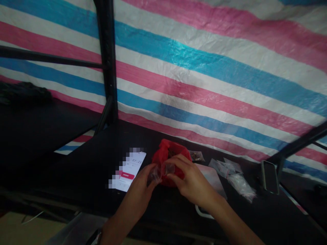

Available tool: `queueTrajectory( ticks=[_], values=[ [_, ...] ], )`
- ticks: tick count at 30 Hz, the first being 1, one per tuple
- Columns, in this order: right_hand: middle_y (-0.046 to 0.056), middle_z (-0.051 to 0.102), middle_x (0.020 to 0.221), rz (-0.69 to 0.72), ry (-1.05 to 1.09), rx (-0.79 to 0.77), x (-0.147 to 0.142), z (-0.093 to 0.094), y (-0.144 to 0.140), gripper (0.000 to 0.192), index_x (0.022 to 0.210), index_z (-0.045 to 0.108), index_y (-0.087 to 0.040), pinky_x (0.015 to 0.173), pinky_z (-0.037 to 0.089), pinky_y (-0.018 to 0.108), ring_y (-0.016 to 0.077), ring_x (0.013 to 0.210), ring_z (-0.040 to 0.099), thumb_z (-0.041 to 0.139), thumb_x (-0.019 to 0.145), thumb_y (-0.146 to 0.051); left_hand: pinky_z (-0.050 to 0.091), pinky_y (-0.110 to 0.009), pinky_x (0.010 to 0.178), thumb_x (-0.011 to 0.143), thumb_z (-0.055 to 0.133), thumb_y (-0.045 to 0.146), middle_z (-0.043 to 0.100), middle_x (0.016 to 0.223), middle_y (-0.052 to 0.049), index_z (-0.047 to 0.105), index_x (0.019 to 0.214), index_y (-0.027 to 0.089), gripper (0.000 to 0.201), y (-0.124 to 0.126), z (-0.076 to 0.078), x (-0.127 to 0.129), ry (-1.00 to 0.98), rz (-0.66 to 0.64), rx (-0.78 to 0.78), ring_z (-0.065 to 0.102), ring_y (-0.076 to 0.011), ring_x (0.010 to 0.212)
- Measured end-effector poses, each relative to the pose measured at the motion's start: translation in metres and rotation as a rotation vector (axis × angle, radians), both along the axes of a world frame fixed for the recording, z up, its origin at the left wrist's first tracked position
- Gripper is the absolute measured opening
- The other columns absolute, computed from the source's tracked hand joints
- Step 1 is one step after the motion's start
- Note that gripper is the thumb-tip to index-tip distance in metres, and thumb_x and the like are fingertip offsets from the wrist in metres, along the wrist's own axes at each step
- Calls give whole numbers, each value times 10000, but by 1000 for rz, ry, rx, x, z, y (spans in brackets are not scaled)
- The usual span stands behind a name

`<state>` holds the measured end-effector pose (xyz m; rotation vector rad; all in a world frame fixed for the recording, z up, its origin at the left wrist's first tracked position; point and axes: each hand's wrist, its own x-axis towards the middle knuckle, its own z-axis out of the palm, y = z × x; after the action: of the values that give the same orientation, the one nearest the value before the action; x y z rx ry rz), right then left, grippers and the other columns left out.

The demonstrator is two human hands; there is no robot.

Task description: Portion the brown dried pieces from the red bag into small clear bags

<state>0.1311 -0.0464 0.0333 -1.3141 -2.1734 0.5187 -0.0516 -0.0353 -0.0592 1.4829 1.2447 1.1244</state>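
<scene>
A red plastic bag [159, 154] stands with its mouth open on the black table, and small brownish pieces show inside it. In front of it, my left hand [145, 180] is closed on a small clear plastic bag [154, 176]. My right hand [185, 172] pinches a small clear cup-like piece [168, 169] between thumb and fingers, right beside the clear bag. Both hands are close together over the near side of the red bag and cover part of it. Whether anything is inside the cup-like piece is too blurred to tell.
Left of my hands lies a lit phone [130, 170]. A pale flat device [211, 177] is partly under my right forearm. A small bag of pieces [196, 156], several clear bags [240, 183] and a dark phone [270, 177] lie rightward. A black post [108, 68] rises behind.
</scene>
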Motion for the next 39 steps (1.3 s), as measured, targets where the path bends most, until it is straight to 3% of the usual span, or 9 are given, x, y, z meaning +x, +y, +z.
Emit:
queueTrajectory(
  ticks=[3, 6, 9, 11, 16, 25, 29, 33, 39],
  values=[
    [36, 719, 1228, 8, 28, 15, 1, 0, -1, 315, 1193, 718, -270, 1033, 519, 336, 194, 1140, 682, 678, 946, -78, 522, -507, 1098, 859, 620, 377, 747, 1266, -121, 654, 1227, 222, 401, -2, 4, -3, -32, -1, -17, 703, -313, 1189],
    [38, 743, 1182, -100, 76, 83, 12, -1, 6, 307, 1171, 716, -260, 1033, 515, 356, 206, 1114, 688, 689, 925, -79, 545, -473, 1070, 879, 631, 379, 759, 1198, -95, 651, 1223, 234, 374, -6, 10, -6, -74, 19, -23, 714, -297, 1137],
    [58, 757, 1135, -211, 31, 101, 25, -4, 18, 275, 1092, 718, -220, 1030, 503, 376, 225, 1100, 688, 677, 885, -44, 558, -429, 1054, 910, 647, 418, 748, 1220, -84, 649, 1261, 244, 392, -13, 20, -7, -115, 88, 42, 708, -286, 1155],
    [68, 759, 1140, -179, -25, 56, 27, -9, 25, 302, 1085, 715, -204, 1016, 505, 366, 224, 1098, 694, 646, 862, -13, 564, -401, 1044, 937, 646, 436, 742, 1256, -82, 652, 1289, 254, 397, -15, 26, -2, -114, 40, 112, 705, -279, 1170],
    [121, 768, 1203, -24, -347, -29, 15, -17, 31, 399, 1160, 696, -161, 1030, 487, 388, 272, 1137, 706, 634, 792, -19, 548, -398, 1060, 1013, 561, 402, 740, 1303, -93, 630, 1323, 248, 353, -1, 25, 22, -38, -214, 192, 715, -264, 1173],
    [213, 763, 1252, -180, -852, -83, 37, 16, 25, 509, 1290, 680, -105, 1013, 497, 433, 351, 1165, 723, 635, 789, -22, 561, -492, 1006, 1040, 499, 421, 743, 1265, -189, 573, 1316, 173, 379, 16, 12, 32, 130, -81, 143, 736, -345, 1165],
    [205, 797, 1134, -261, -849, -97, 36, 24, 29, 424, 1239, 714, -141, 884, 541, 434, 366, 1045, 764, 632, 832, -53, 561, -487, 1014, 1053, 475, 415, 734, 1263, -171, 576, 1316, 194, 358, 15, 10, 29, 142, -63, 173, 732, -328, 1155],
    [190, 768, 1217, -322, -776, -38, 23, 24, 48, 422, 1252, 691, -165, 977, 513, 423, 351, 1186, 712, 613, 853, -49, 562, -539, 993, 1036, 487, 431, 731, 1202, -176, 610, 1309, 173, 396, 18, 7, 28, 217, 21, 203, 707, -357, 1118],
    [187, 775, 1202, -286, -622, -81, 18, -2, 76, 460, 1225, 715, -151, 957, 539, 383, 322, 1162, 733, 624, 810, 25, 517, -538, 1078, 973, 536, 468, 719, 1236, -193, 642, 1262, 145, 447, 25, 13, 34, 49, 86, 141, 680, -349, 1199]
  ],
)
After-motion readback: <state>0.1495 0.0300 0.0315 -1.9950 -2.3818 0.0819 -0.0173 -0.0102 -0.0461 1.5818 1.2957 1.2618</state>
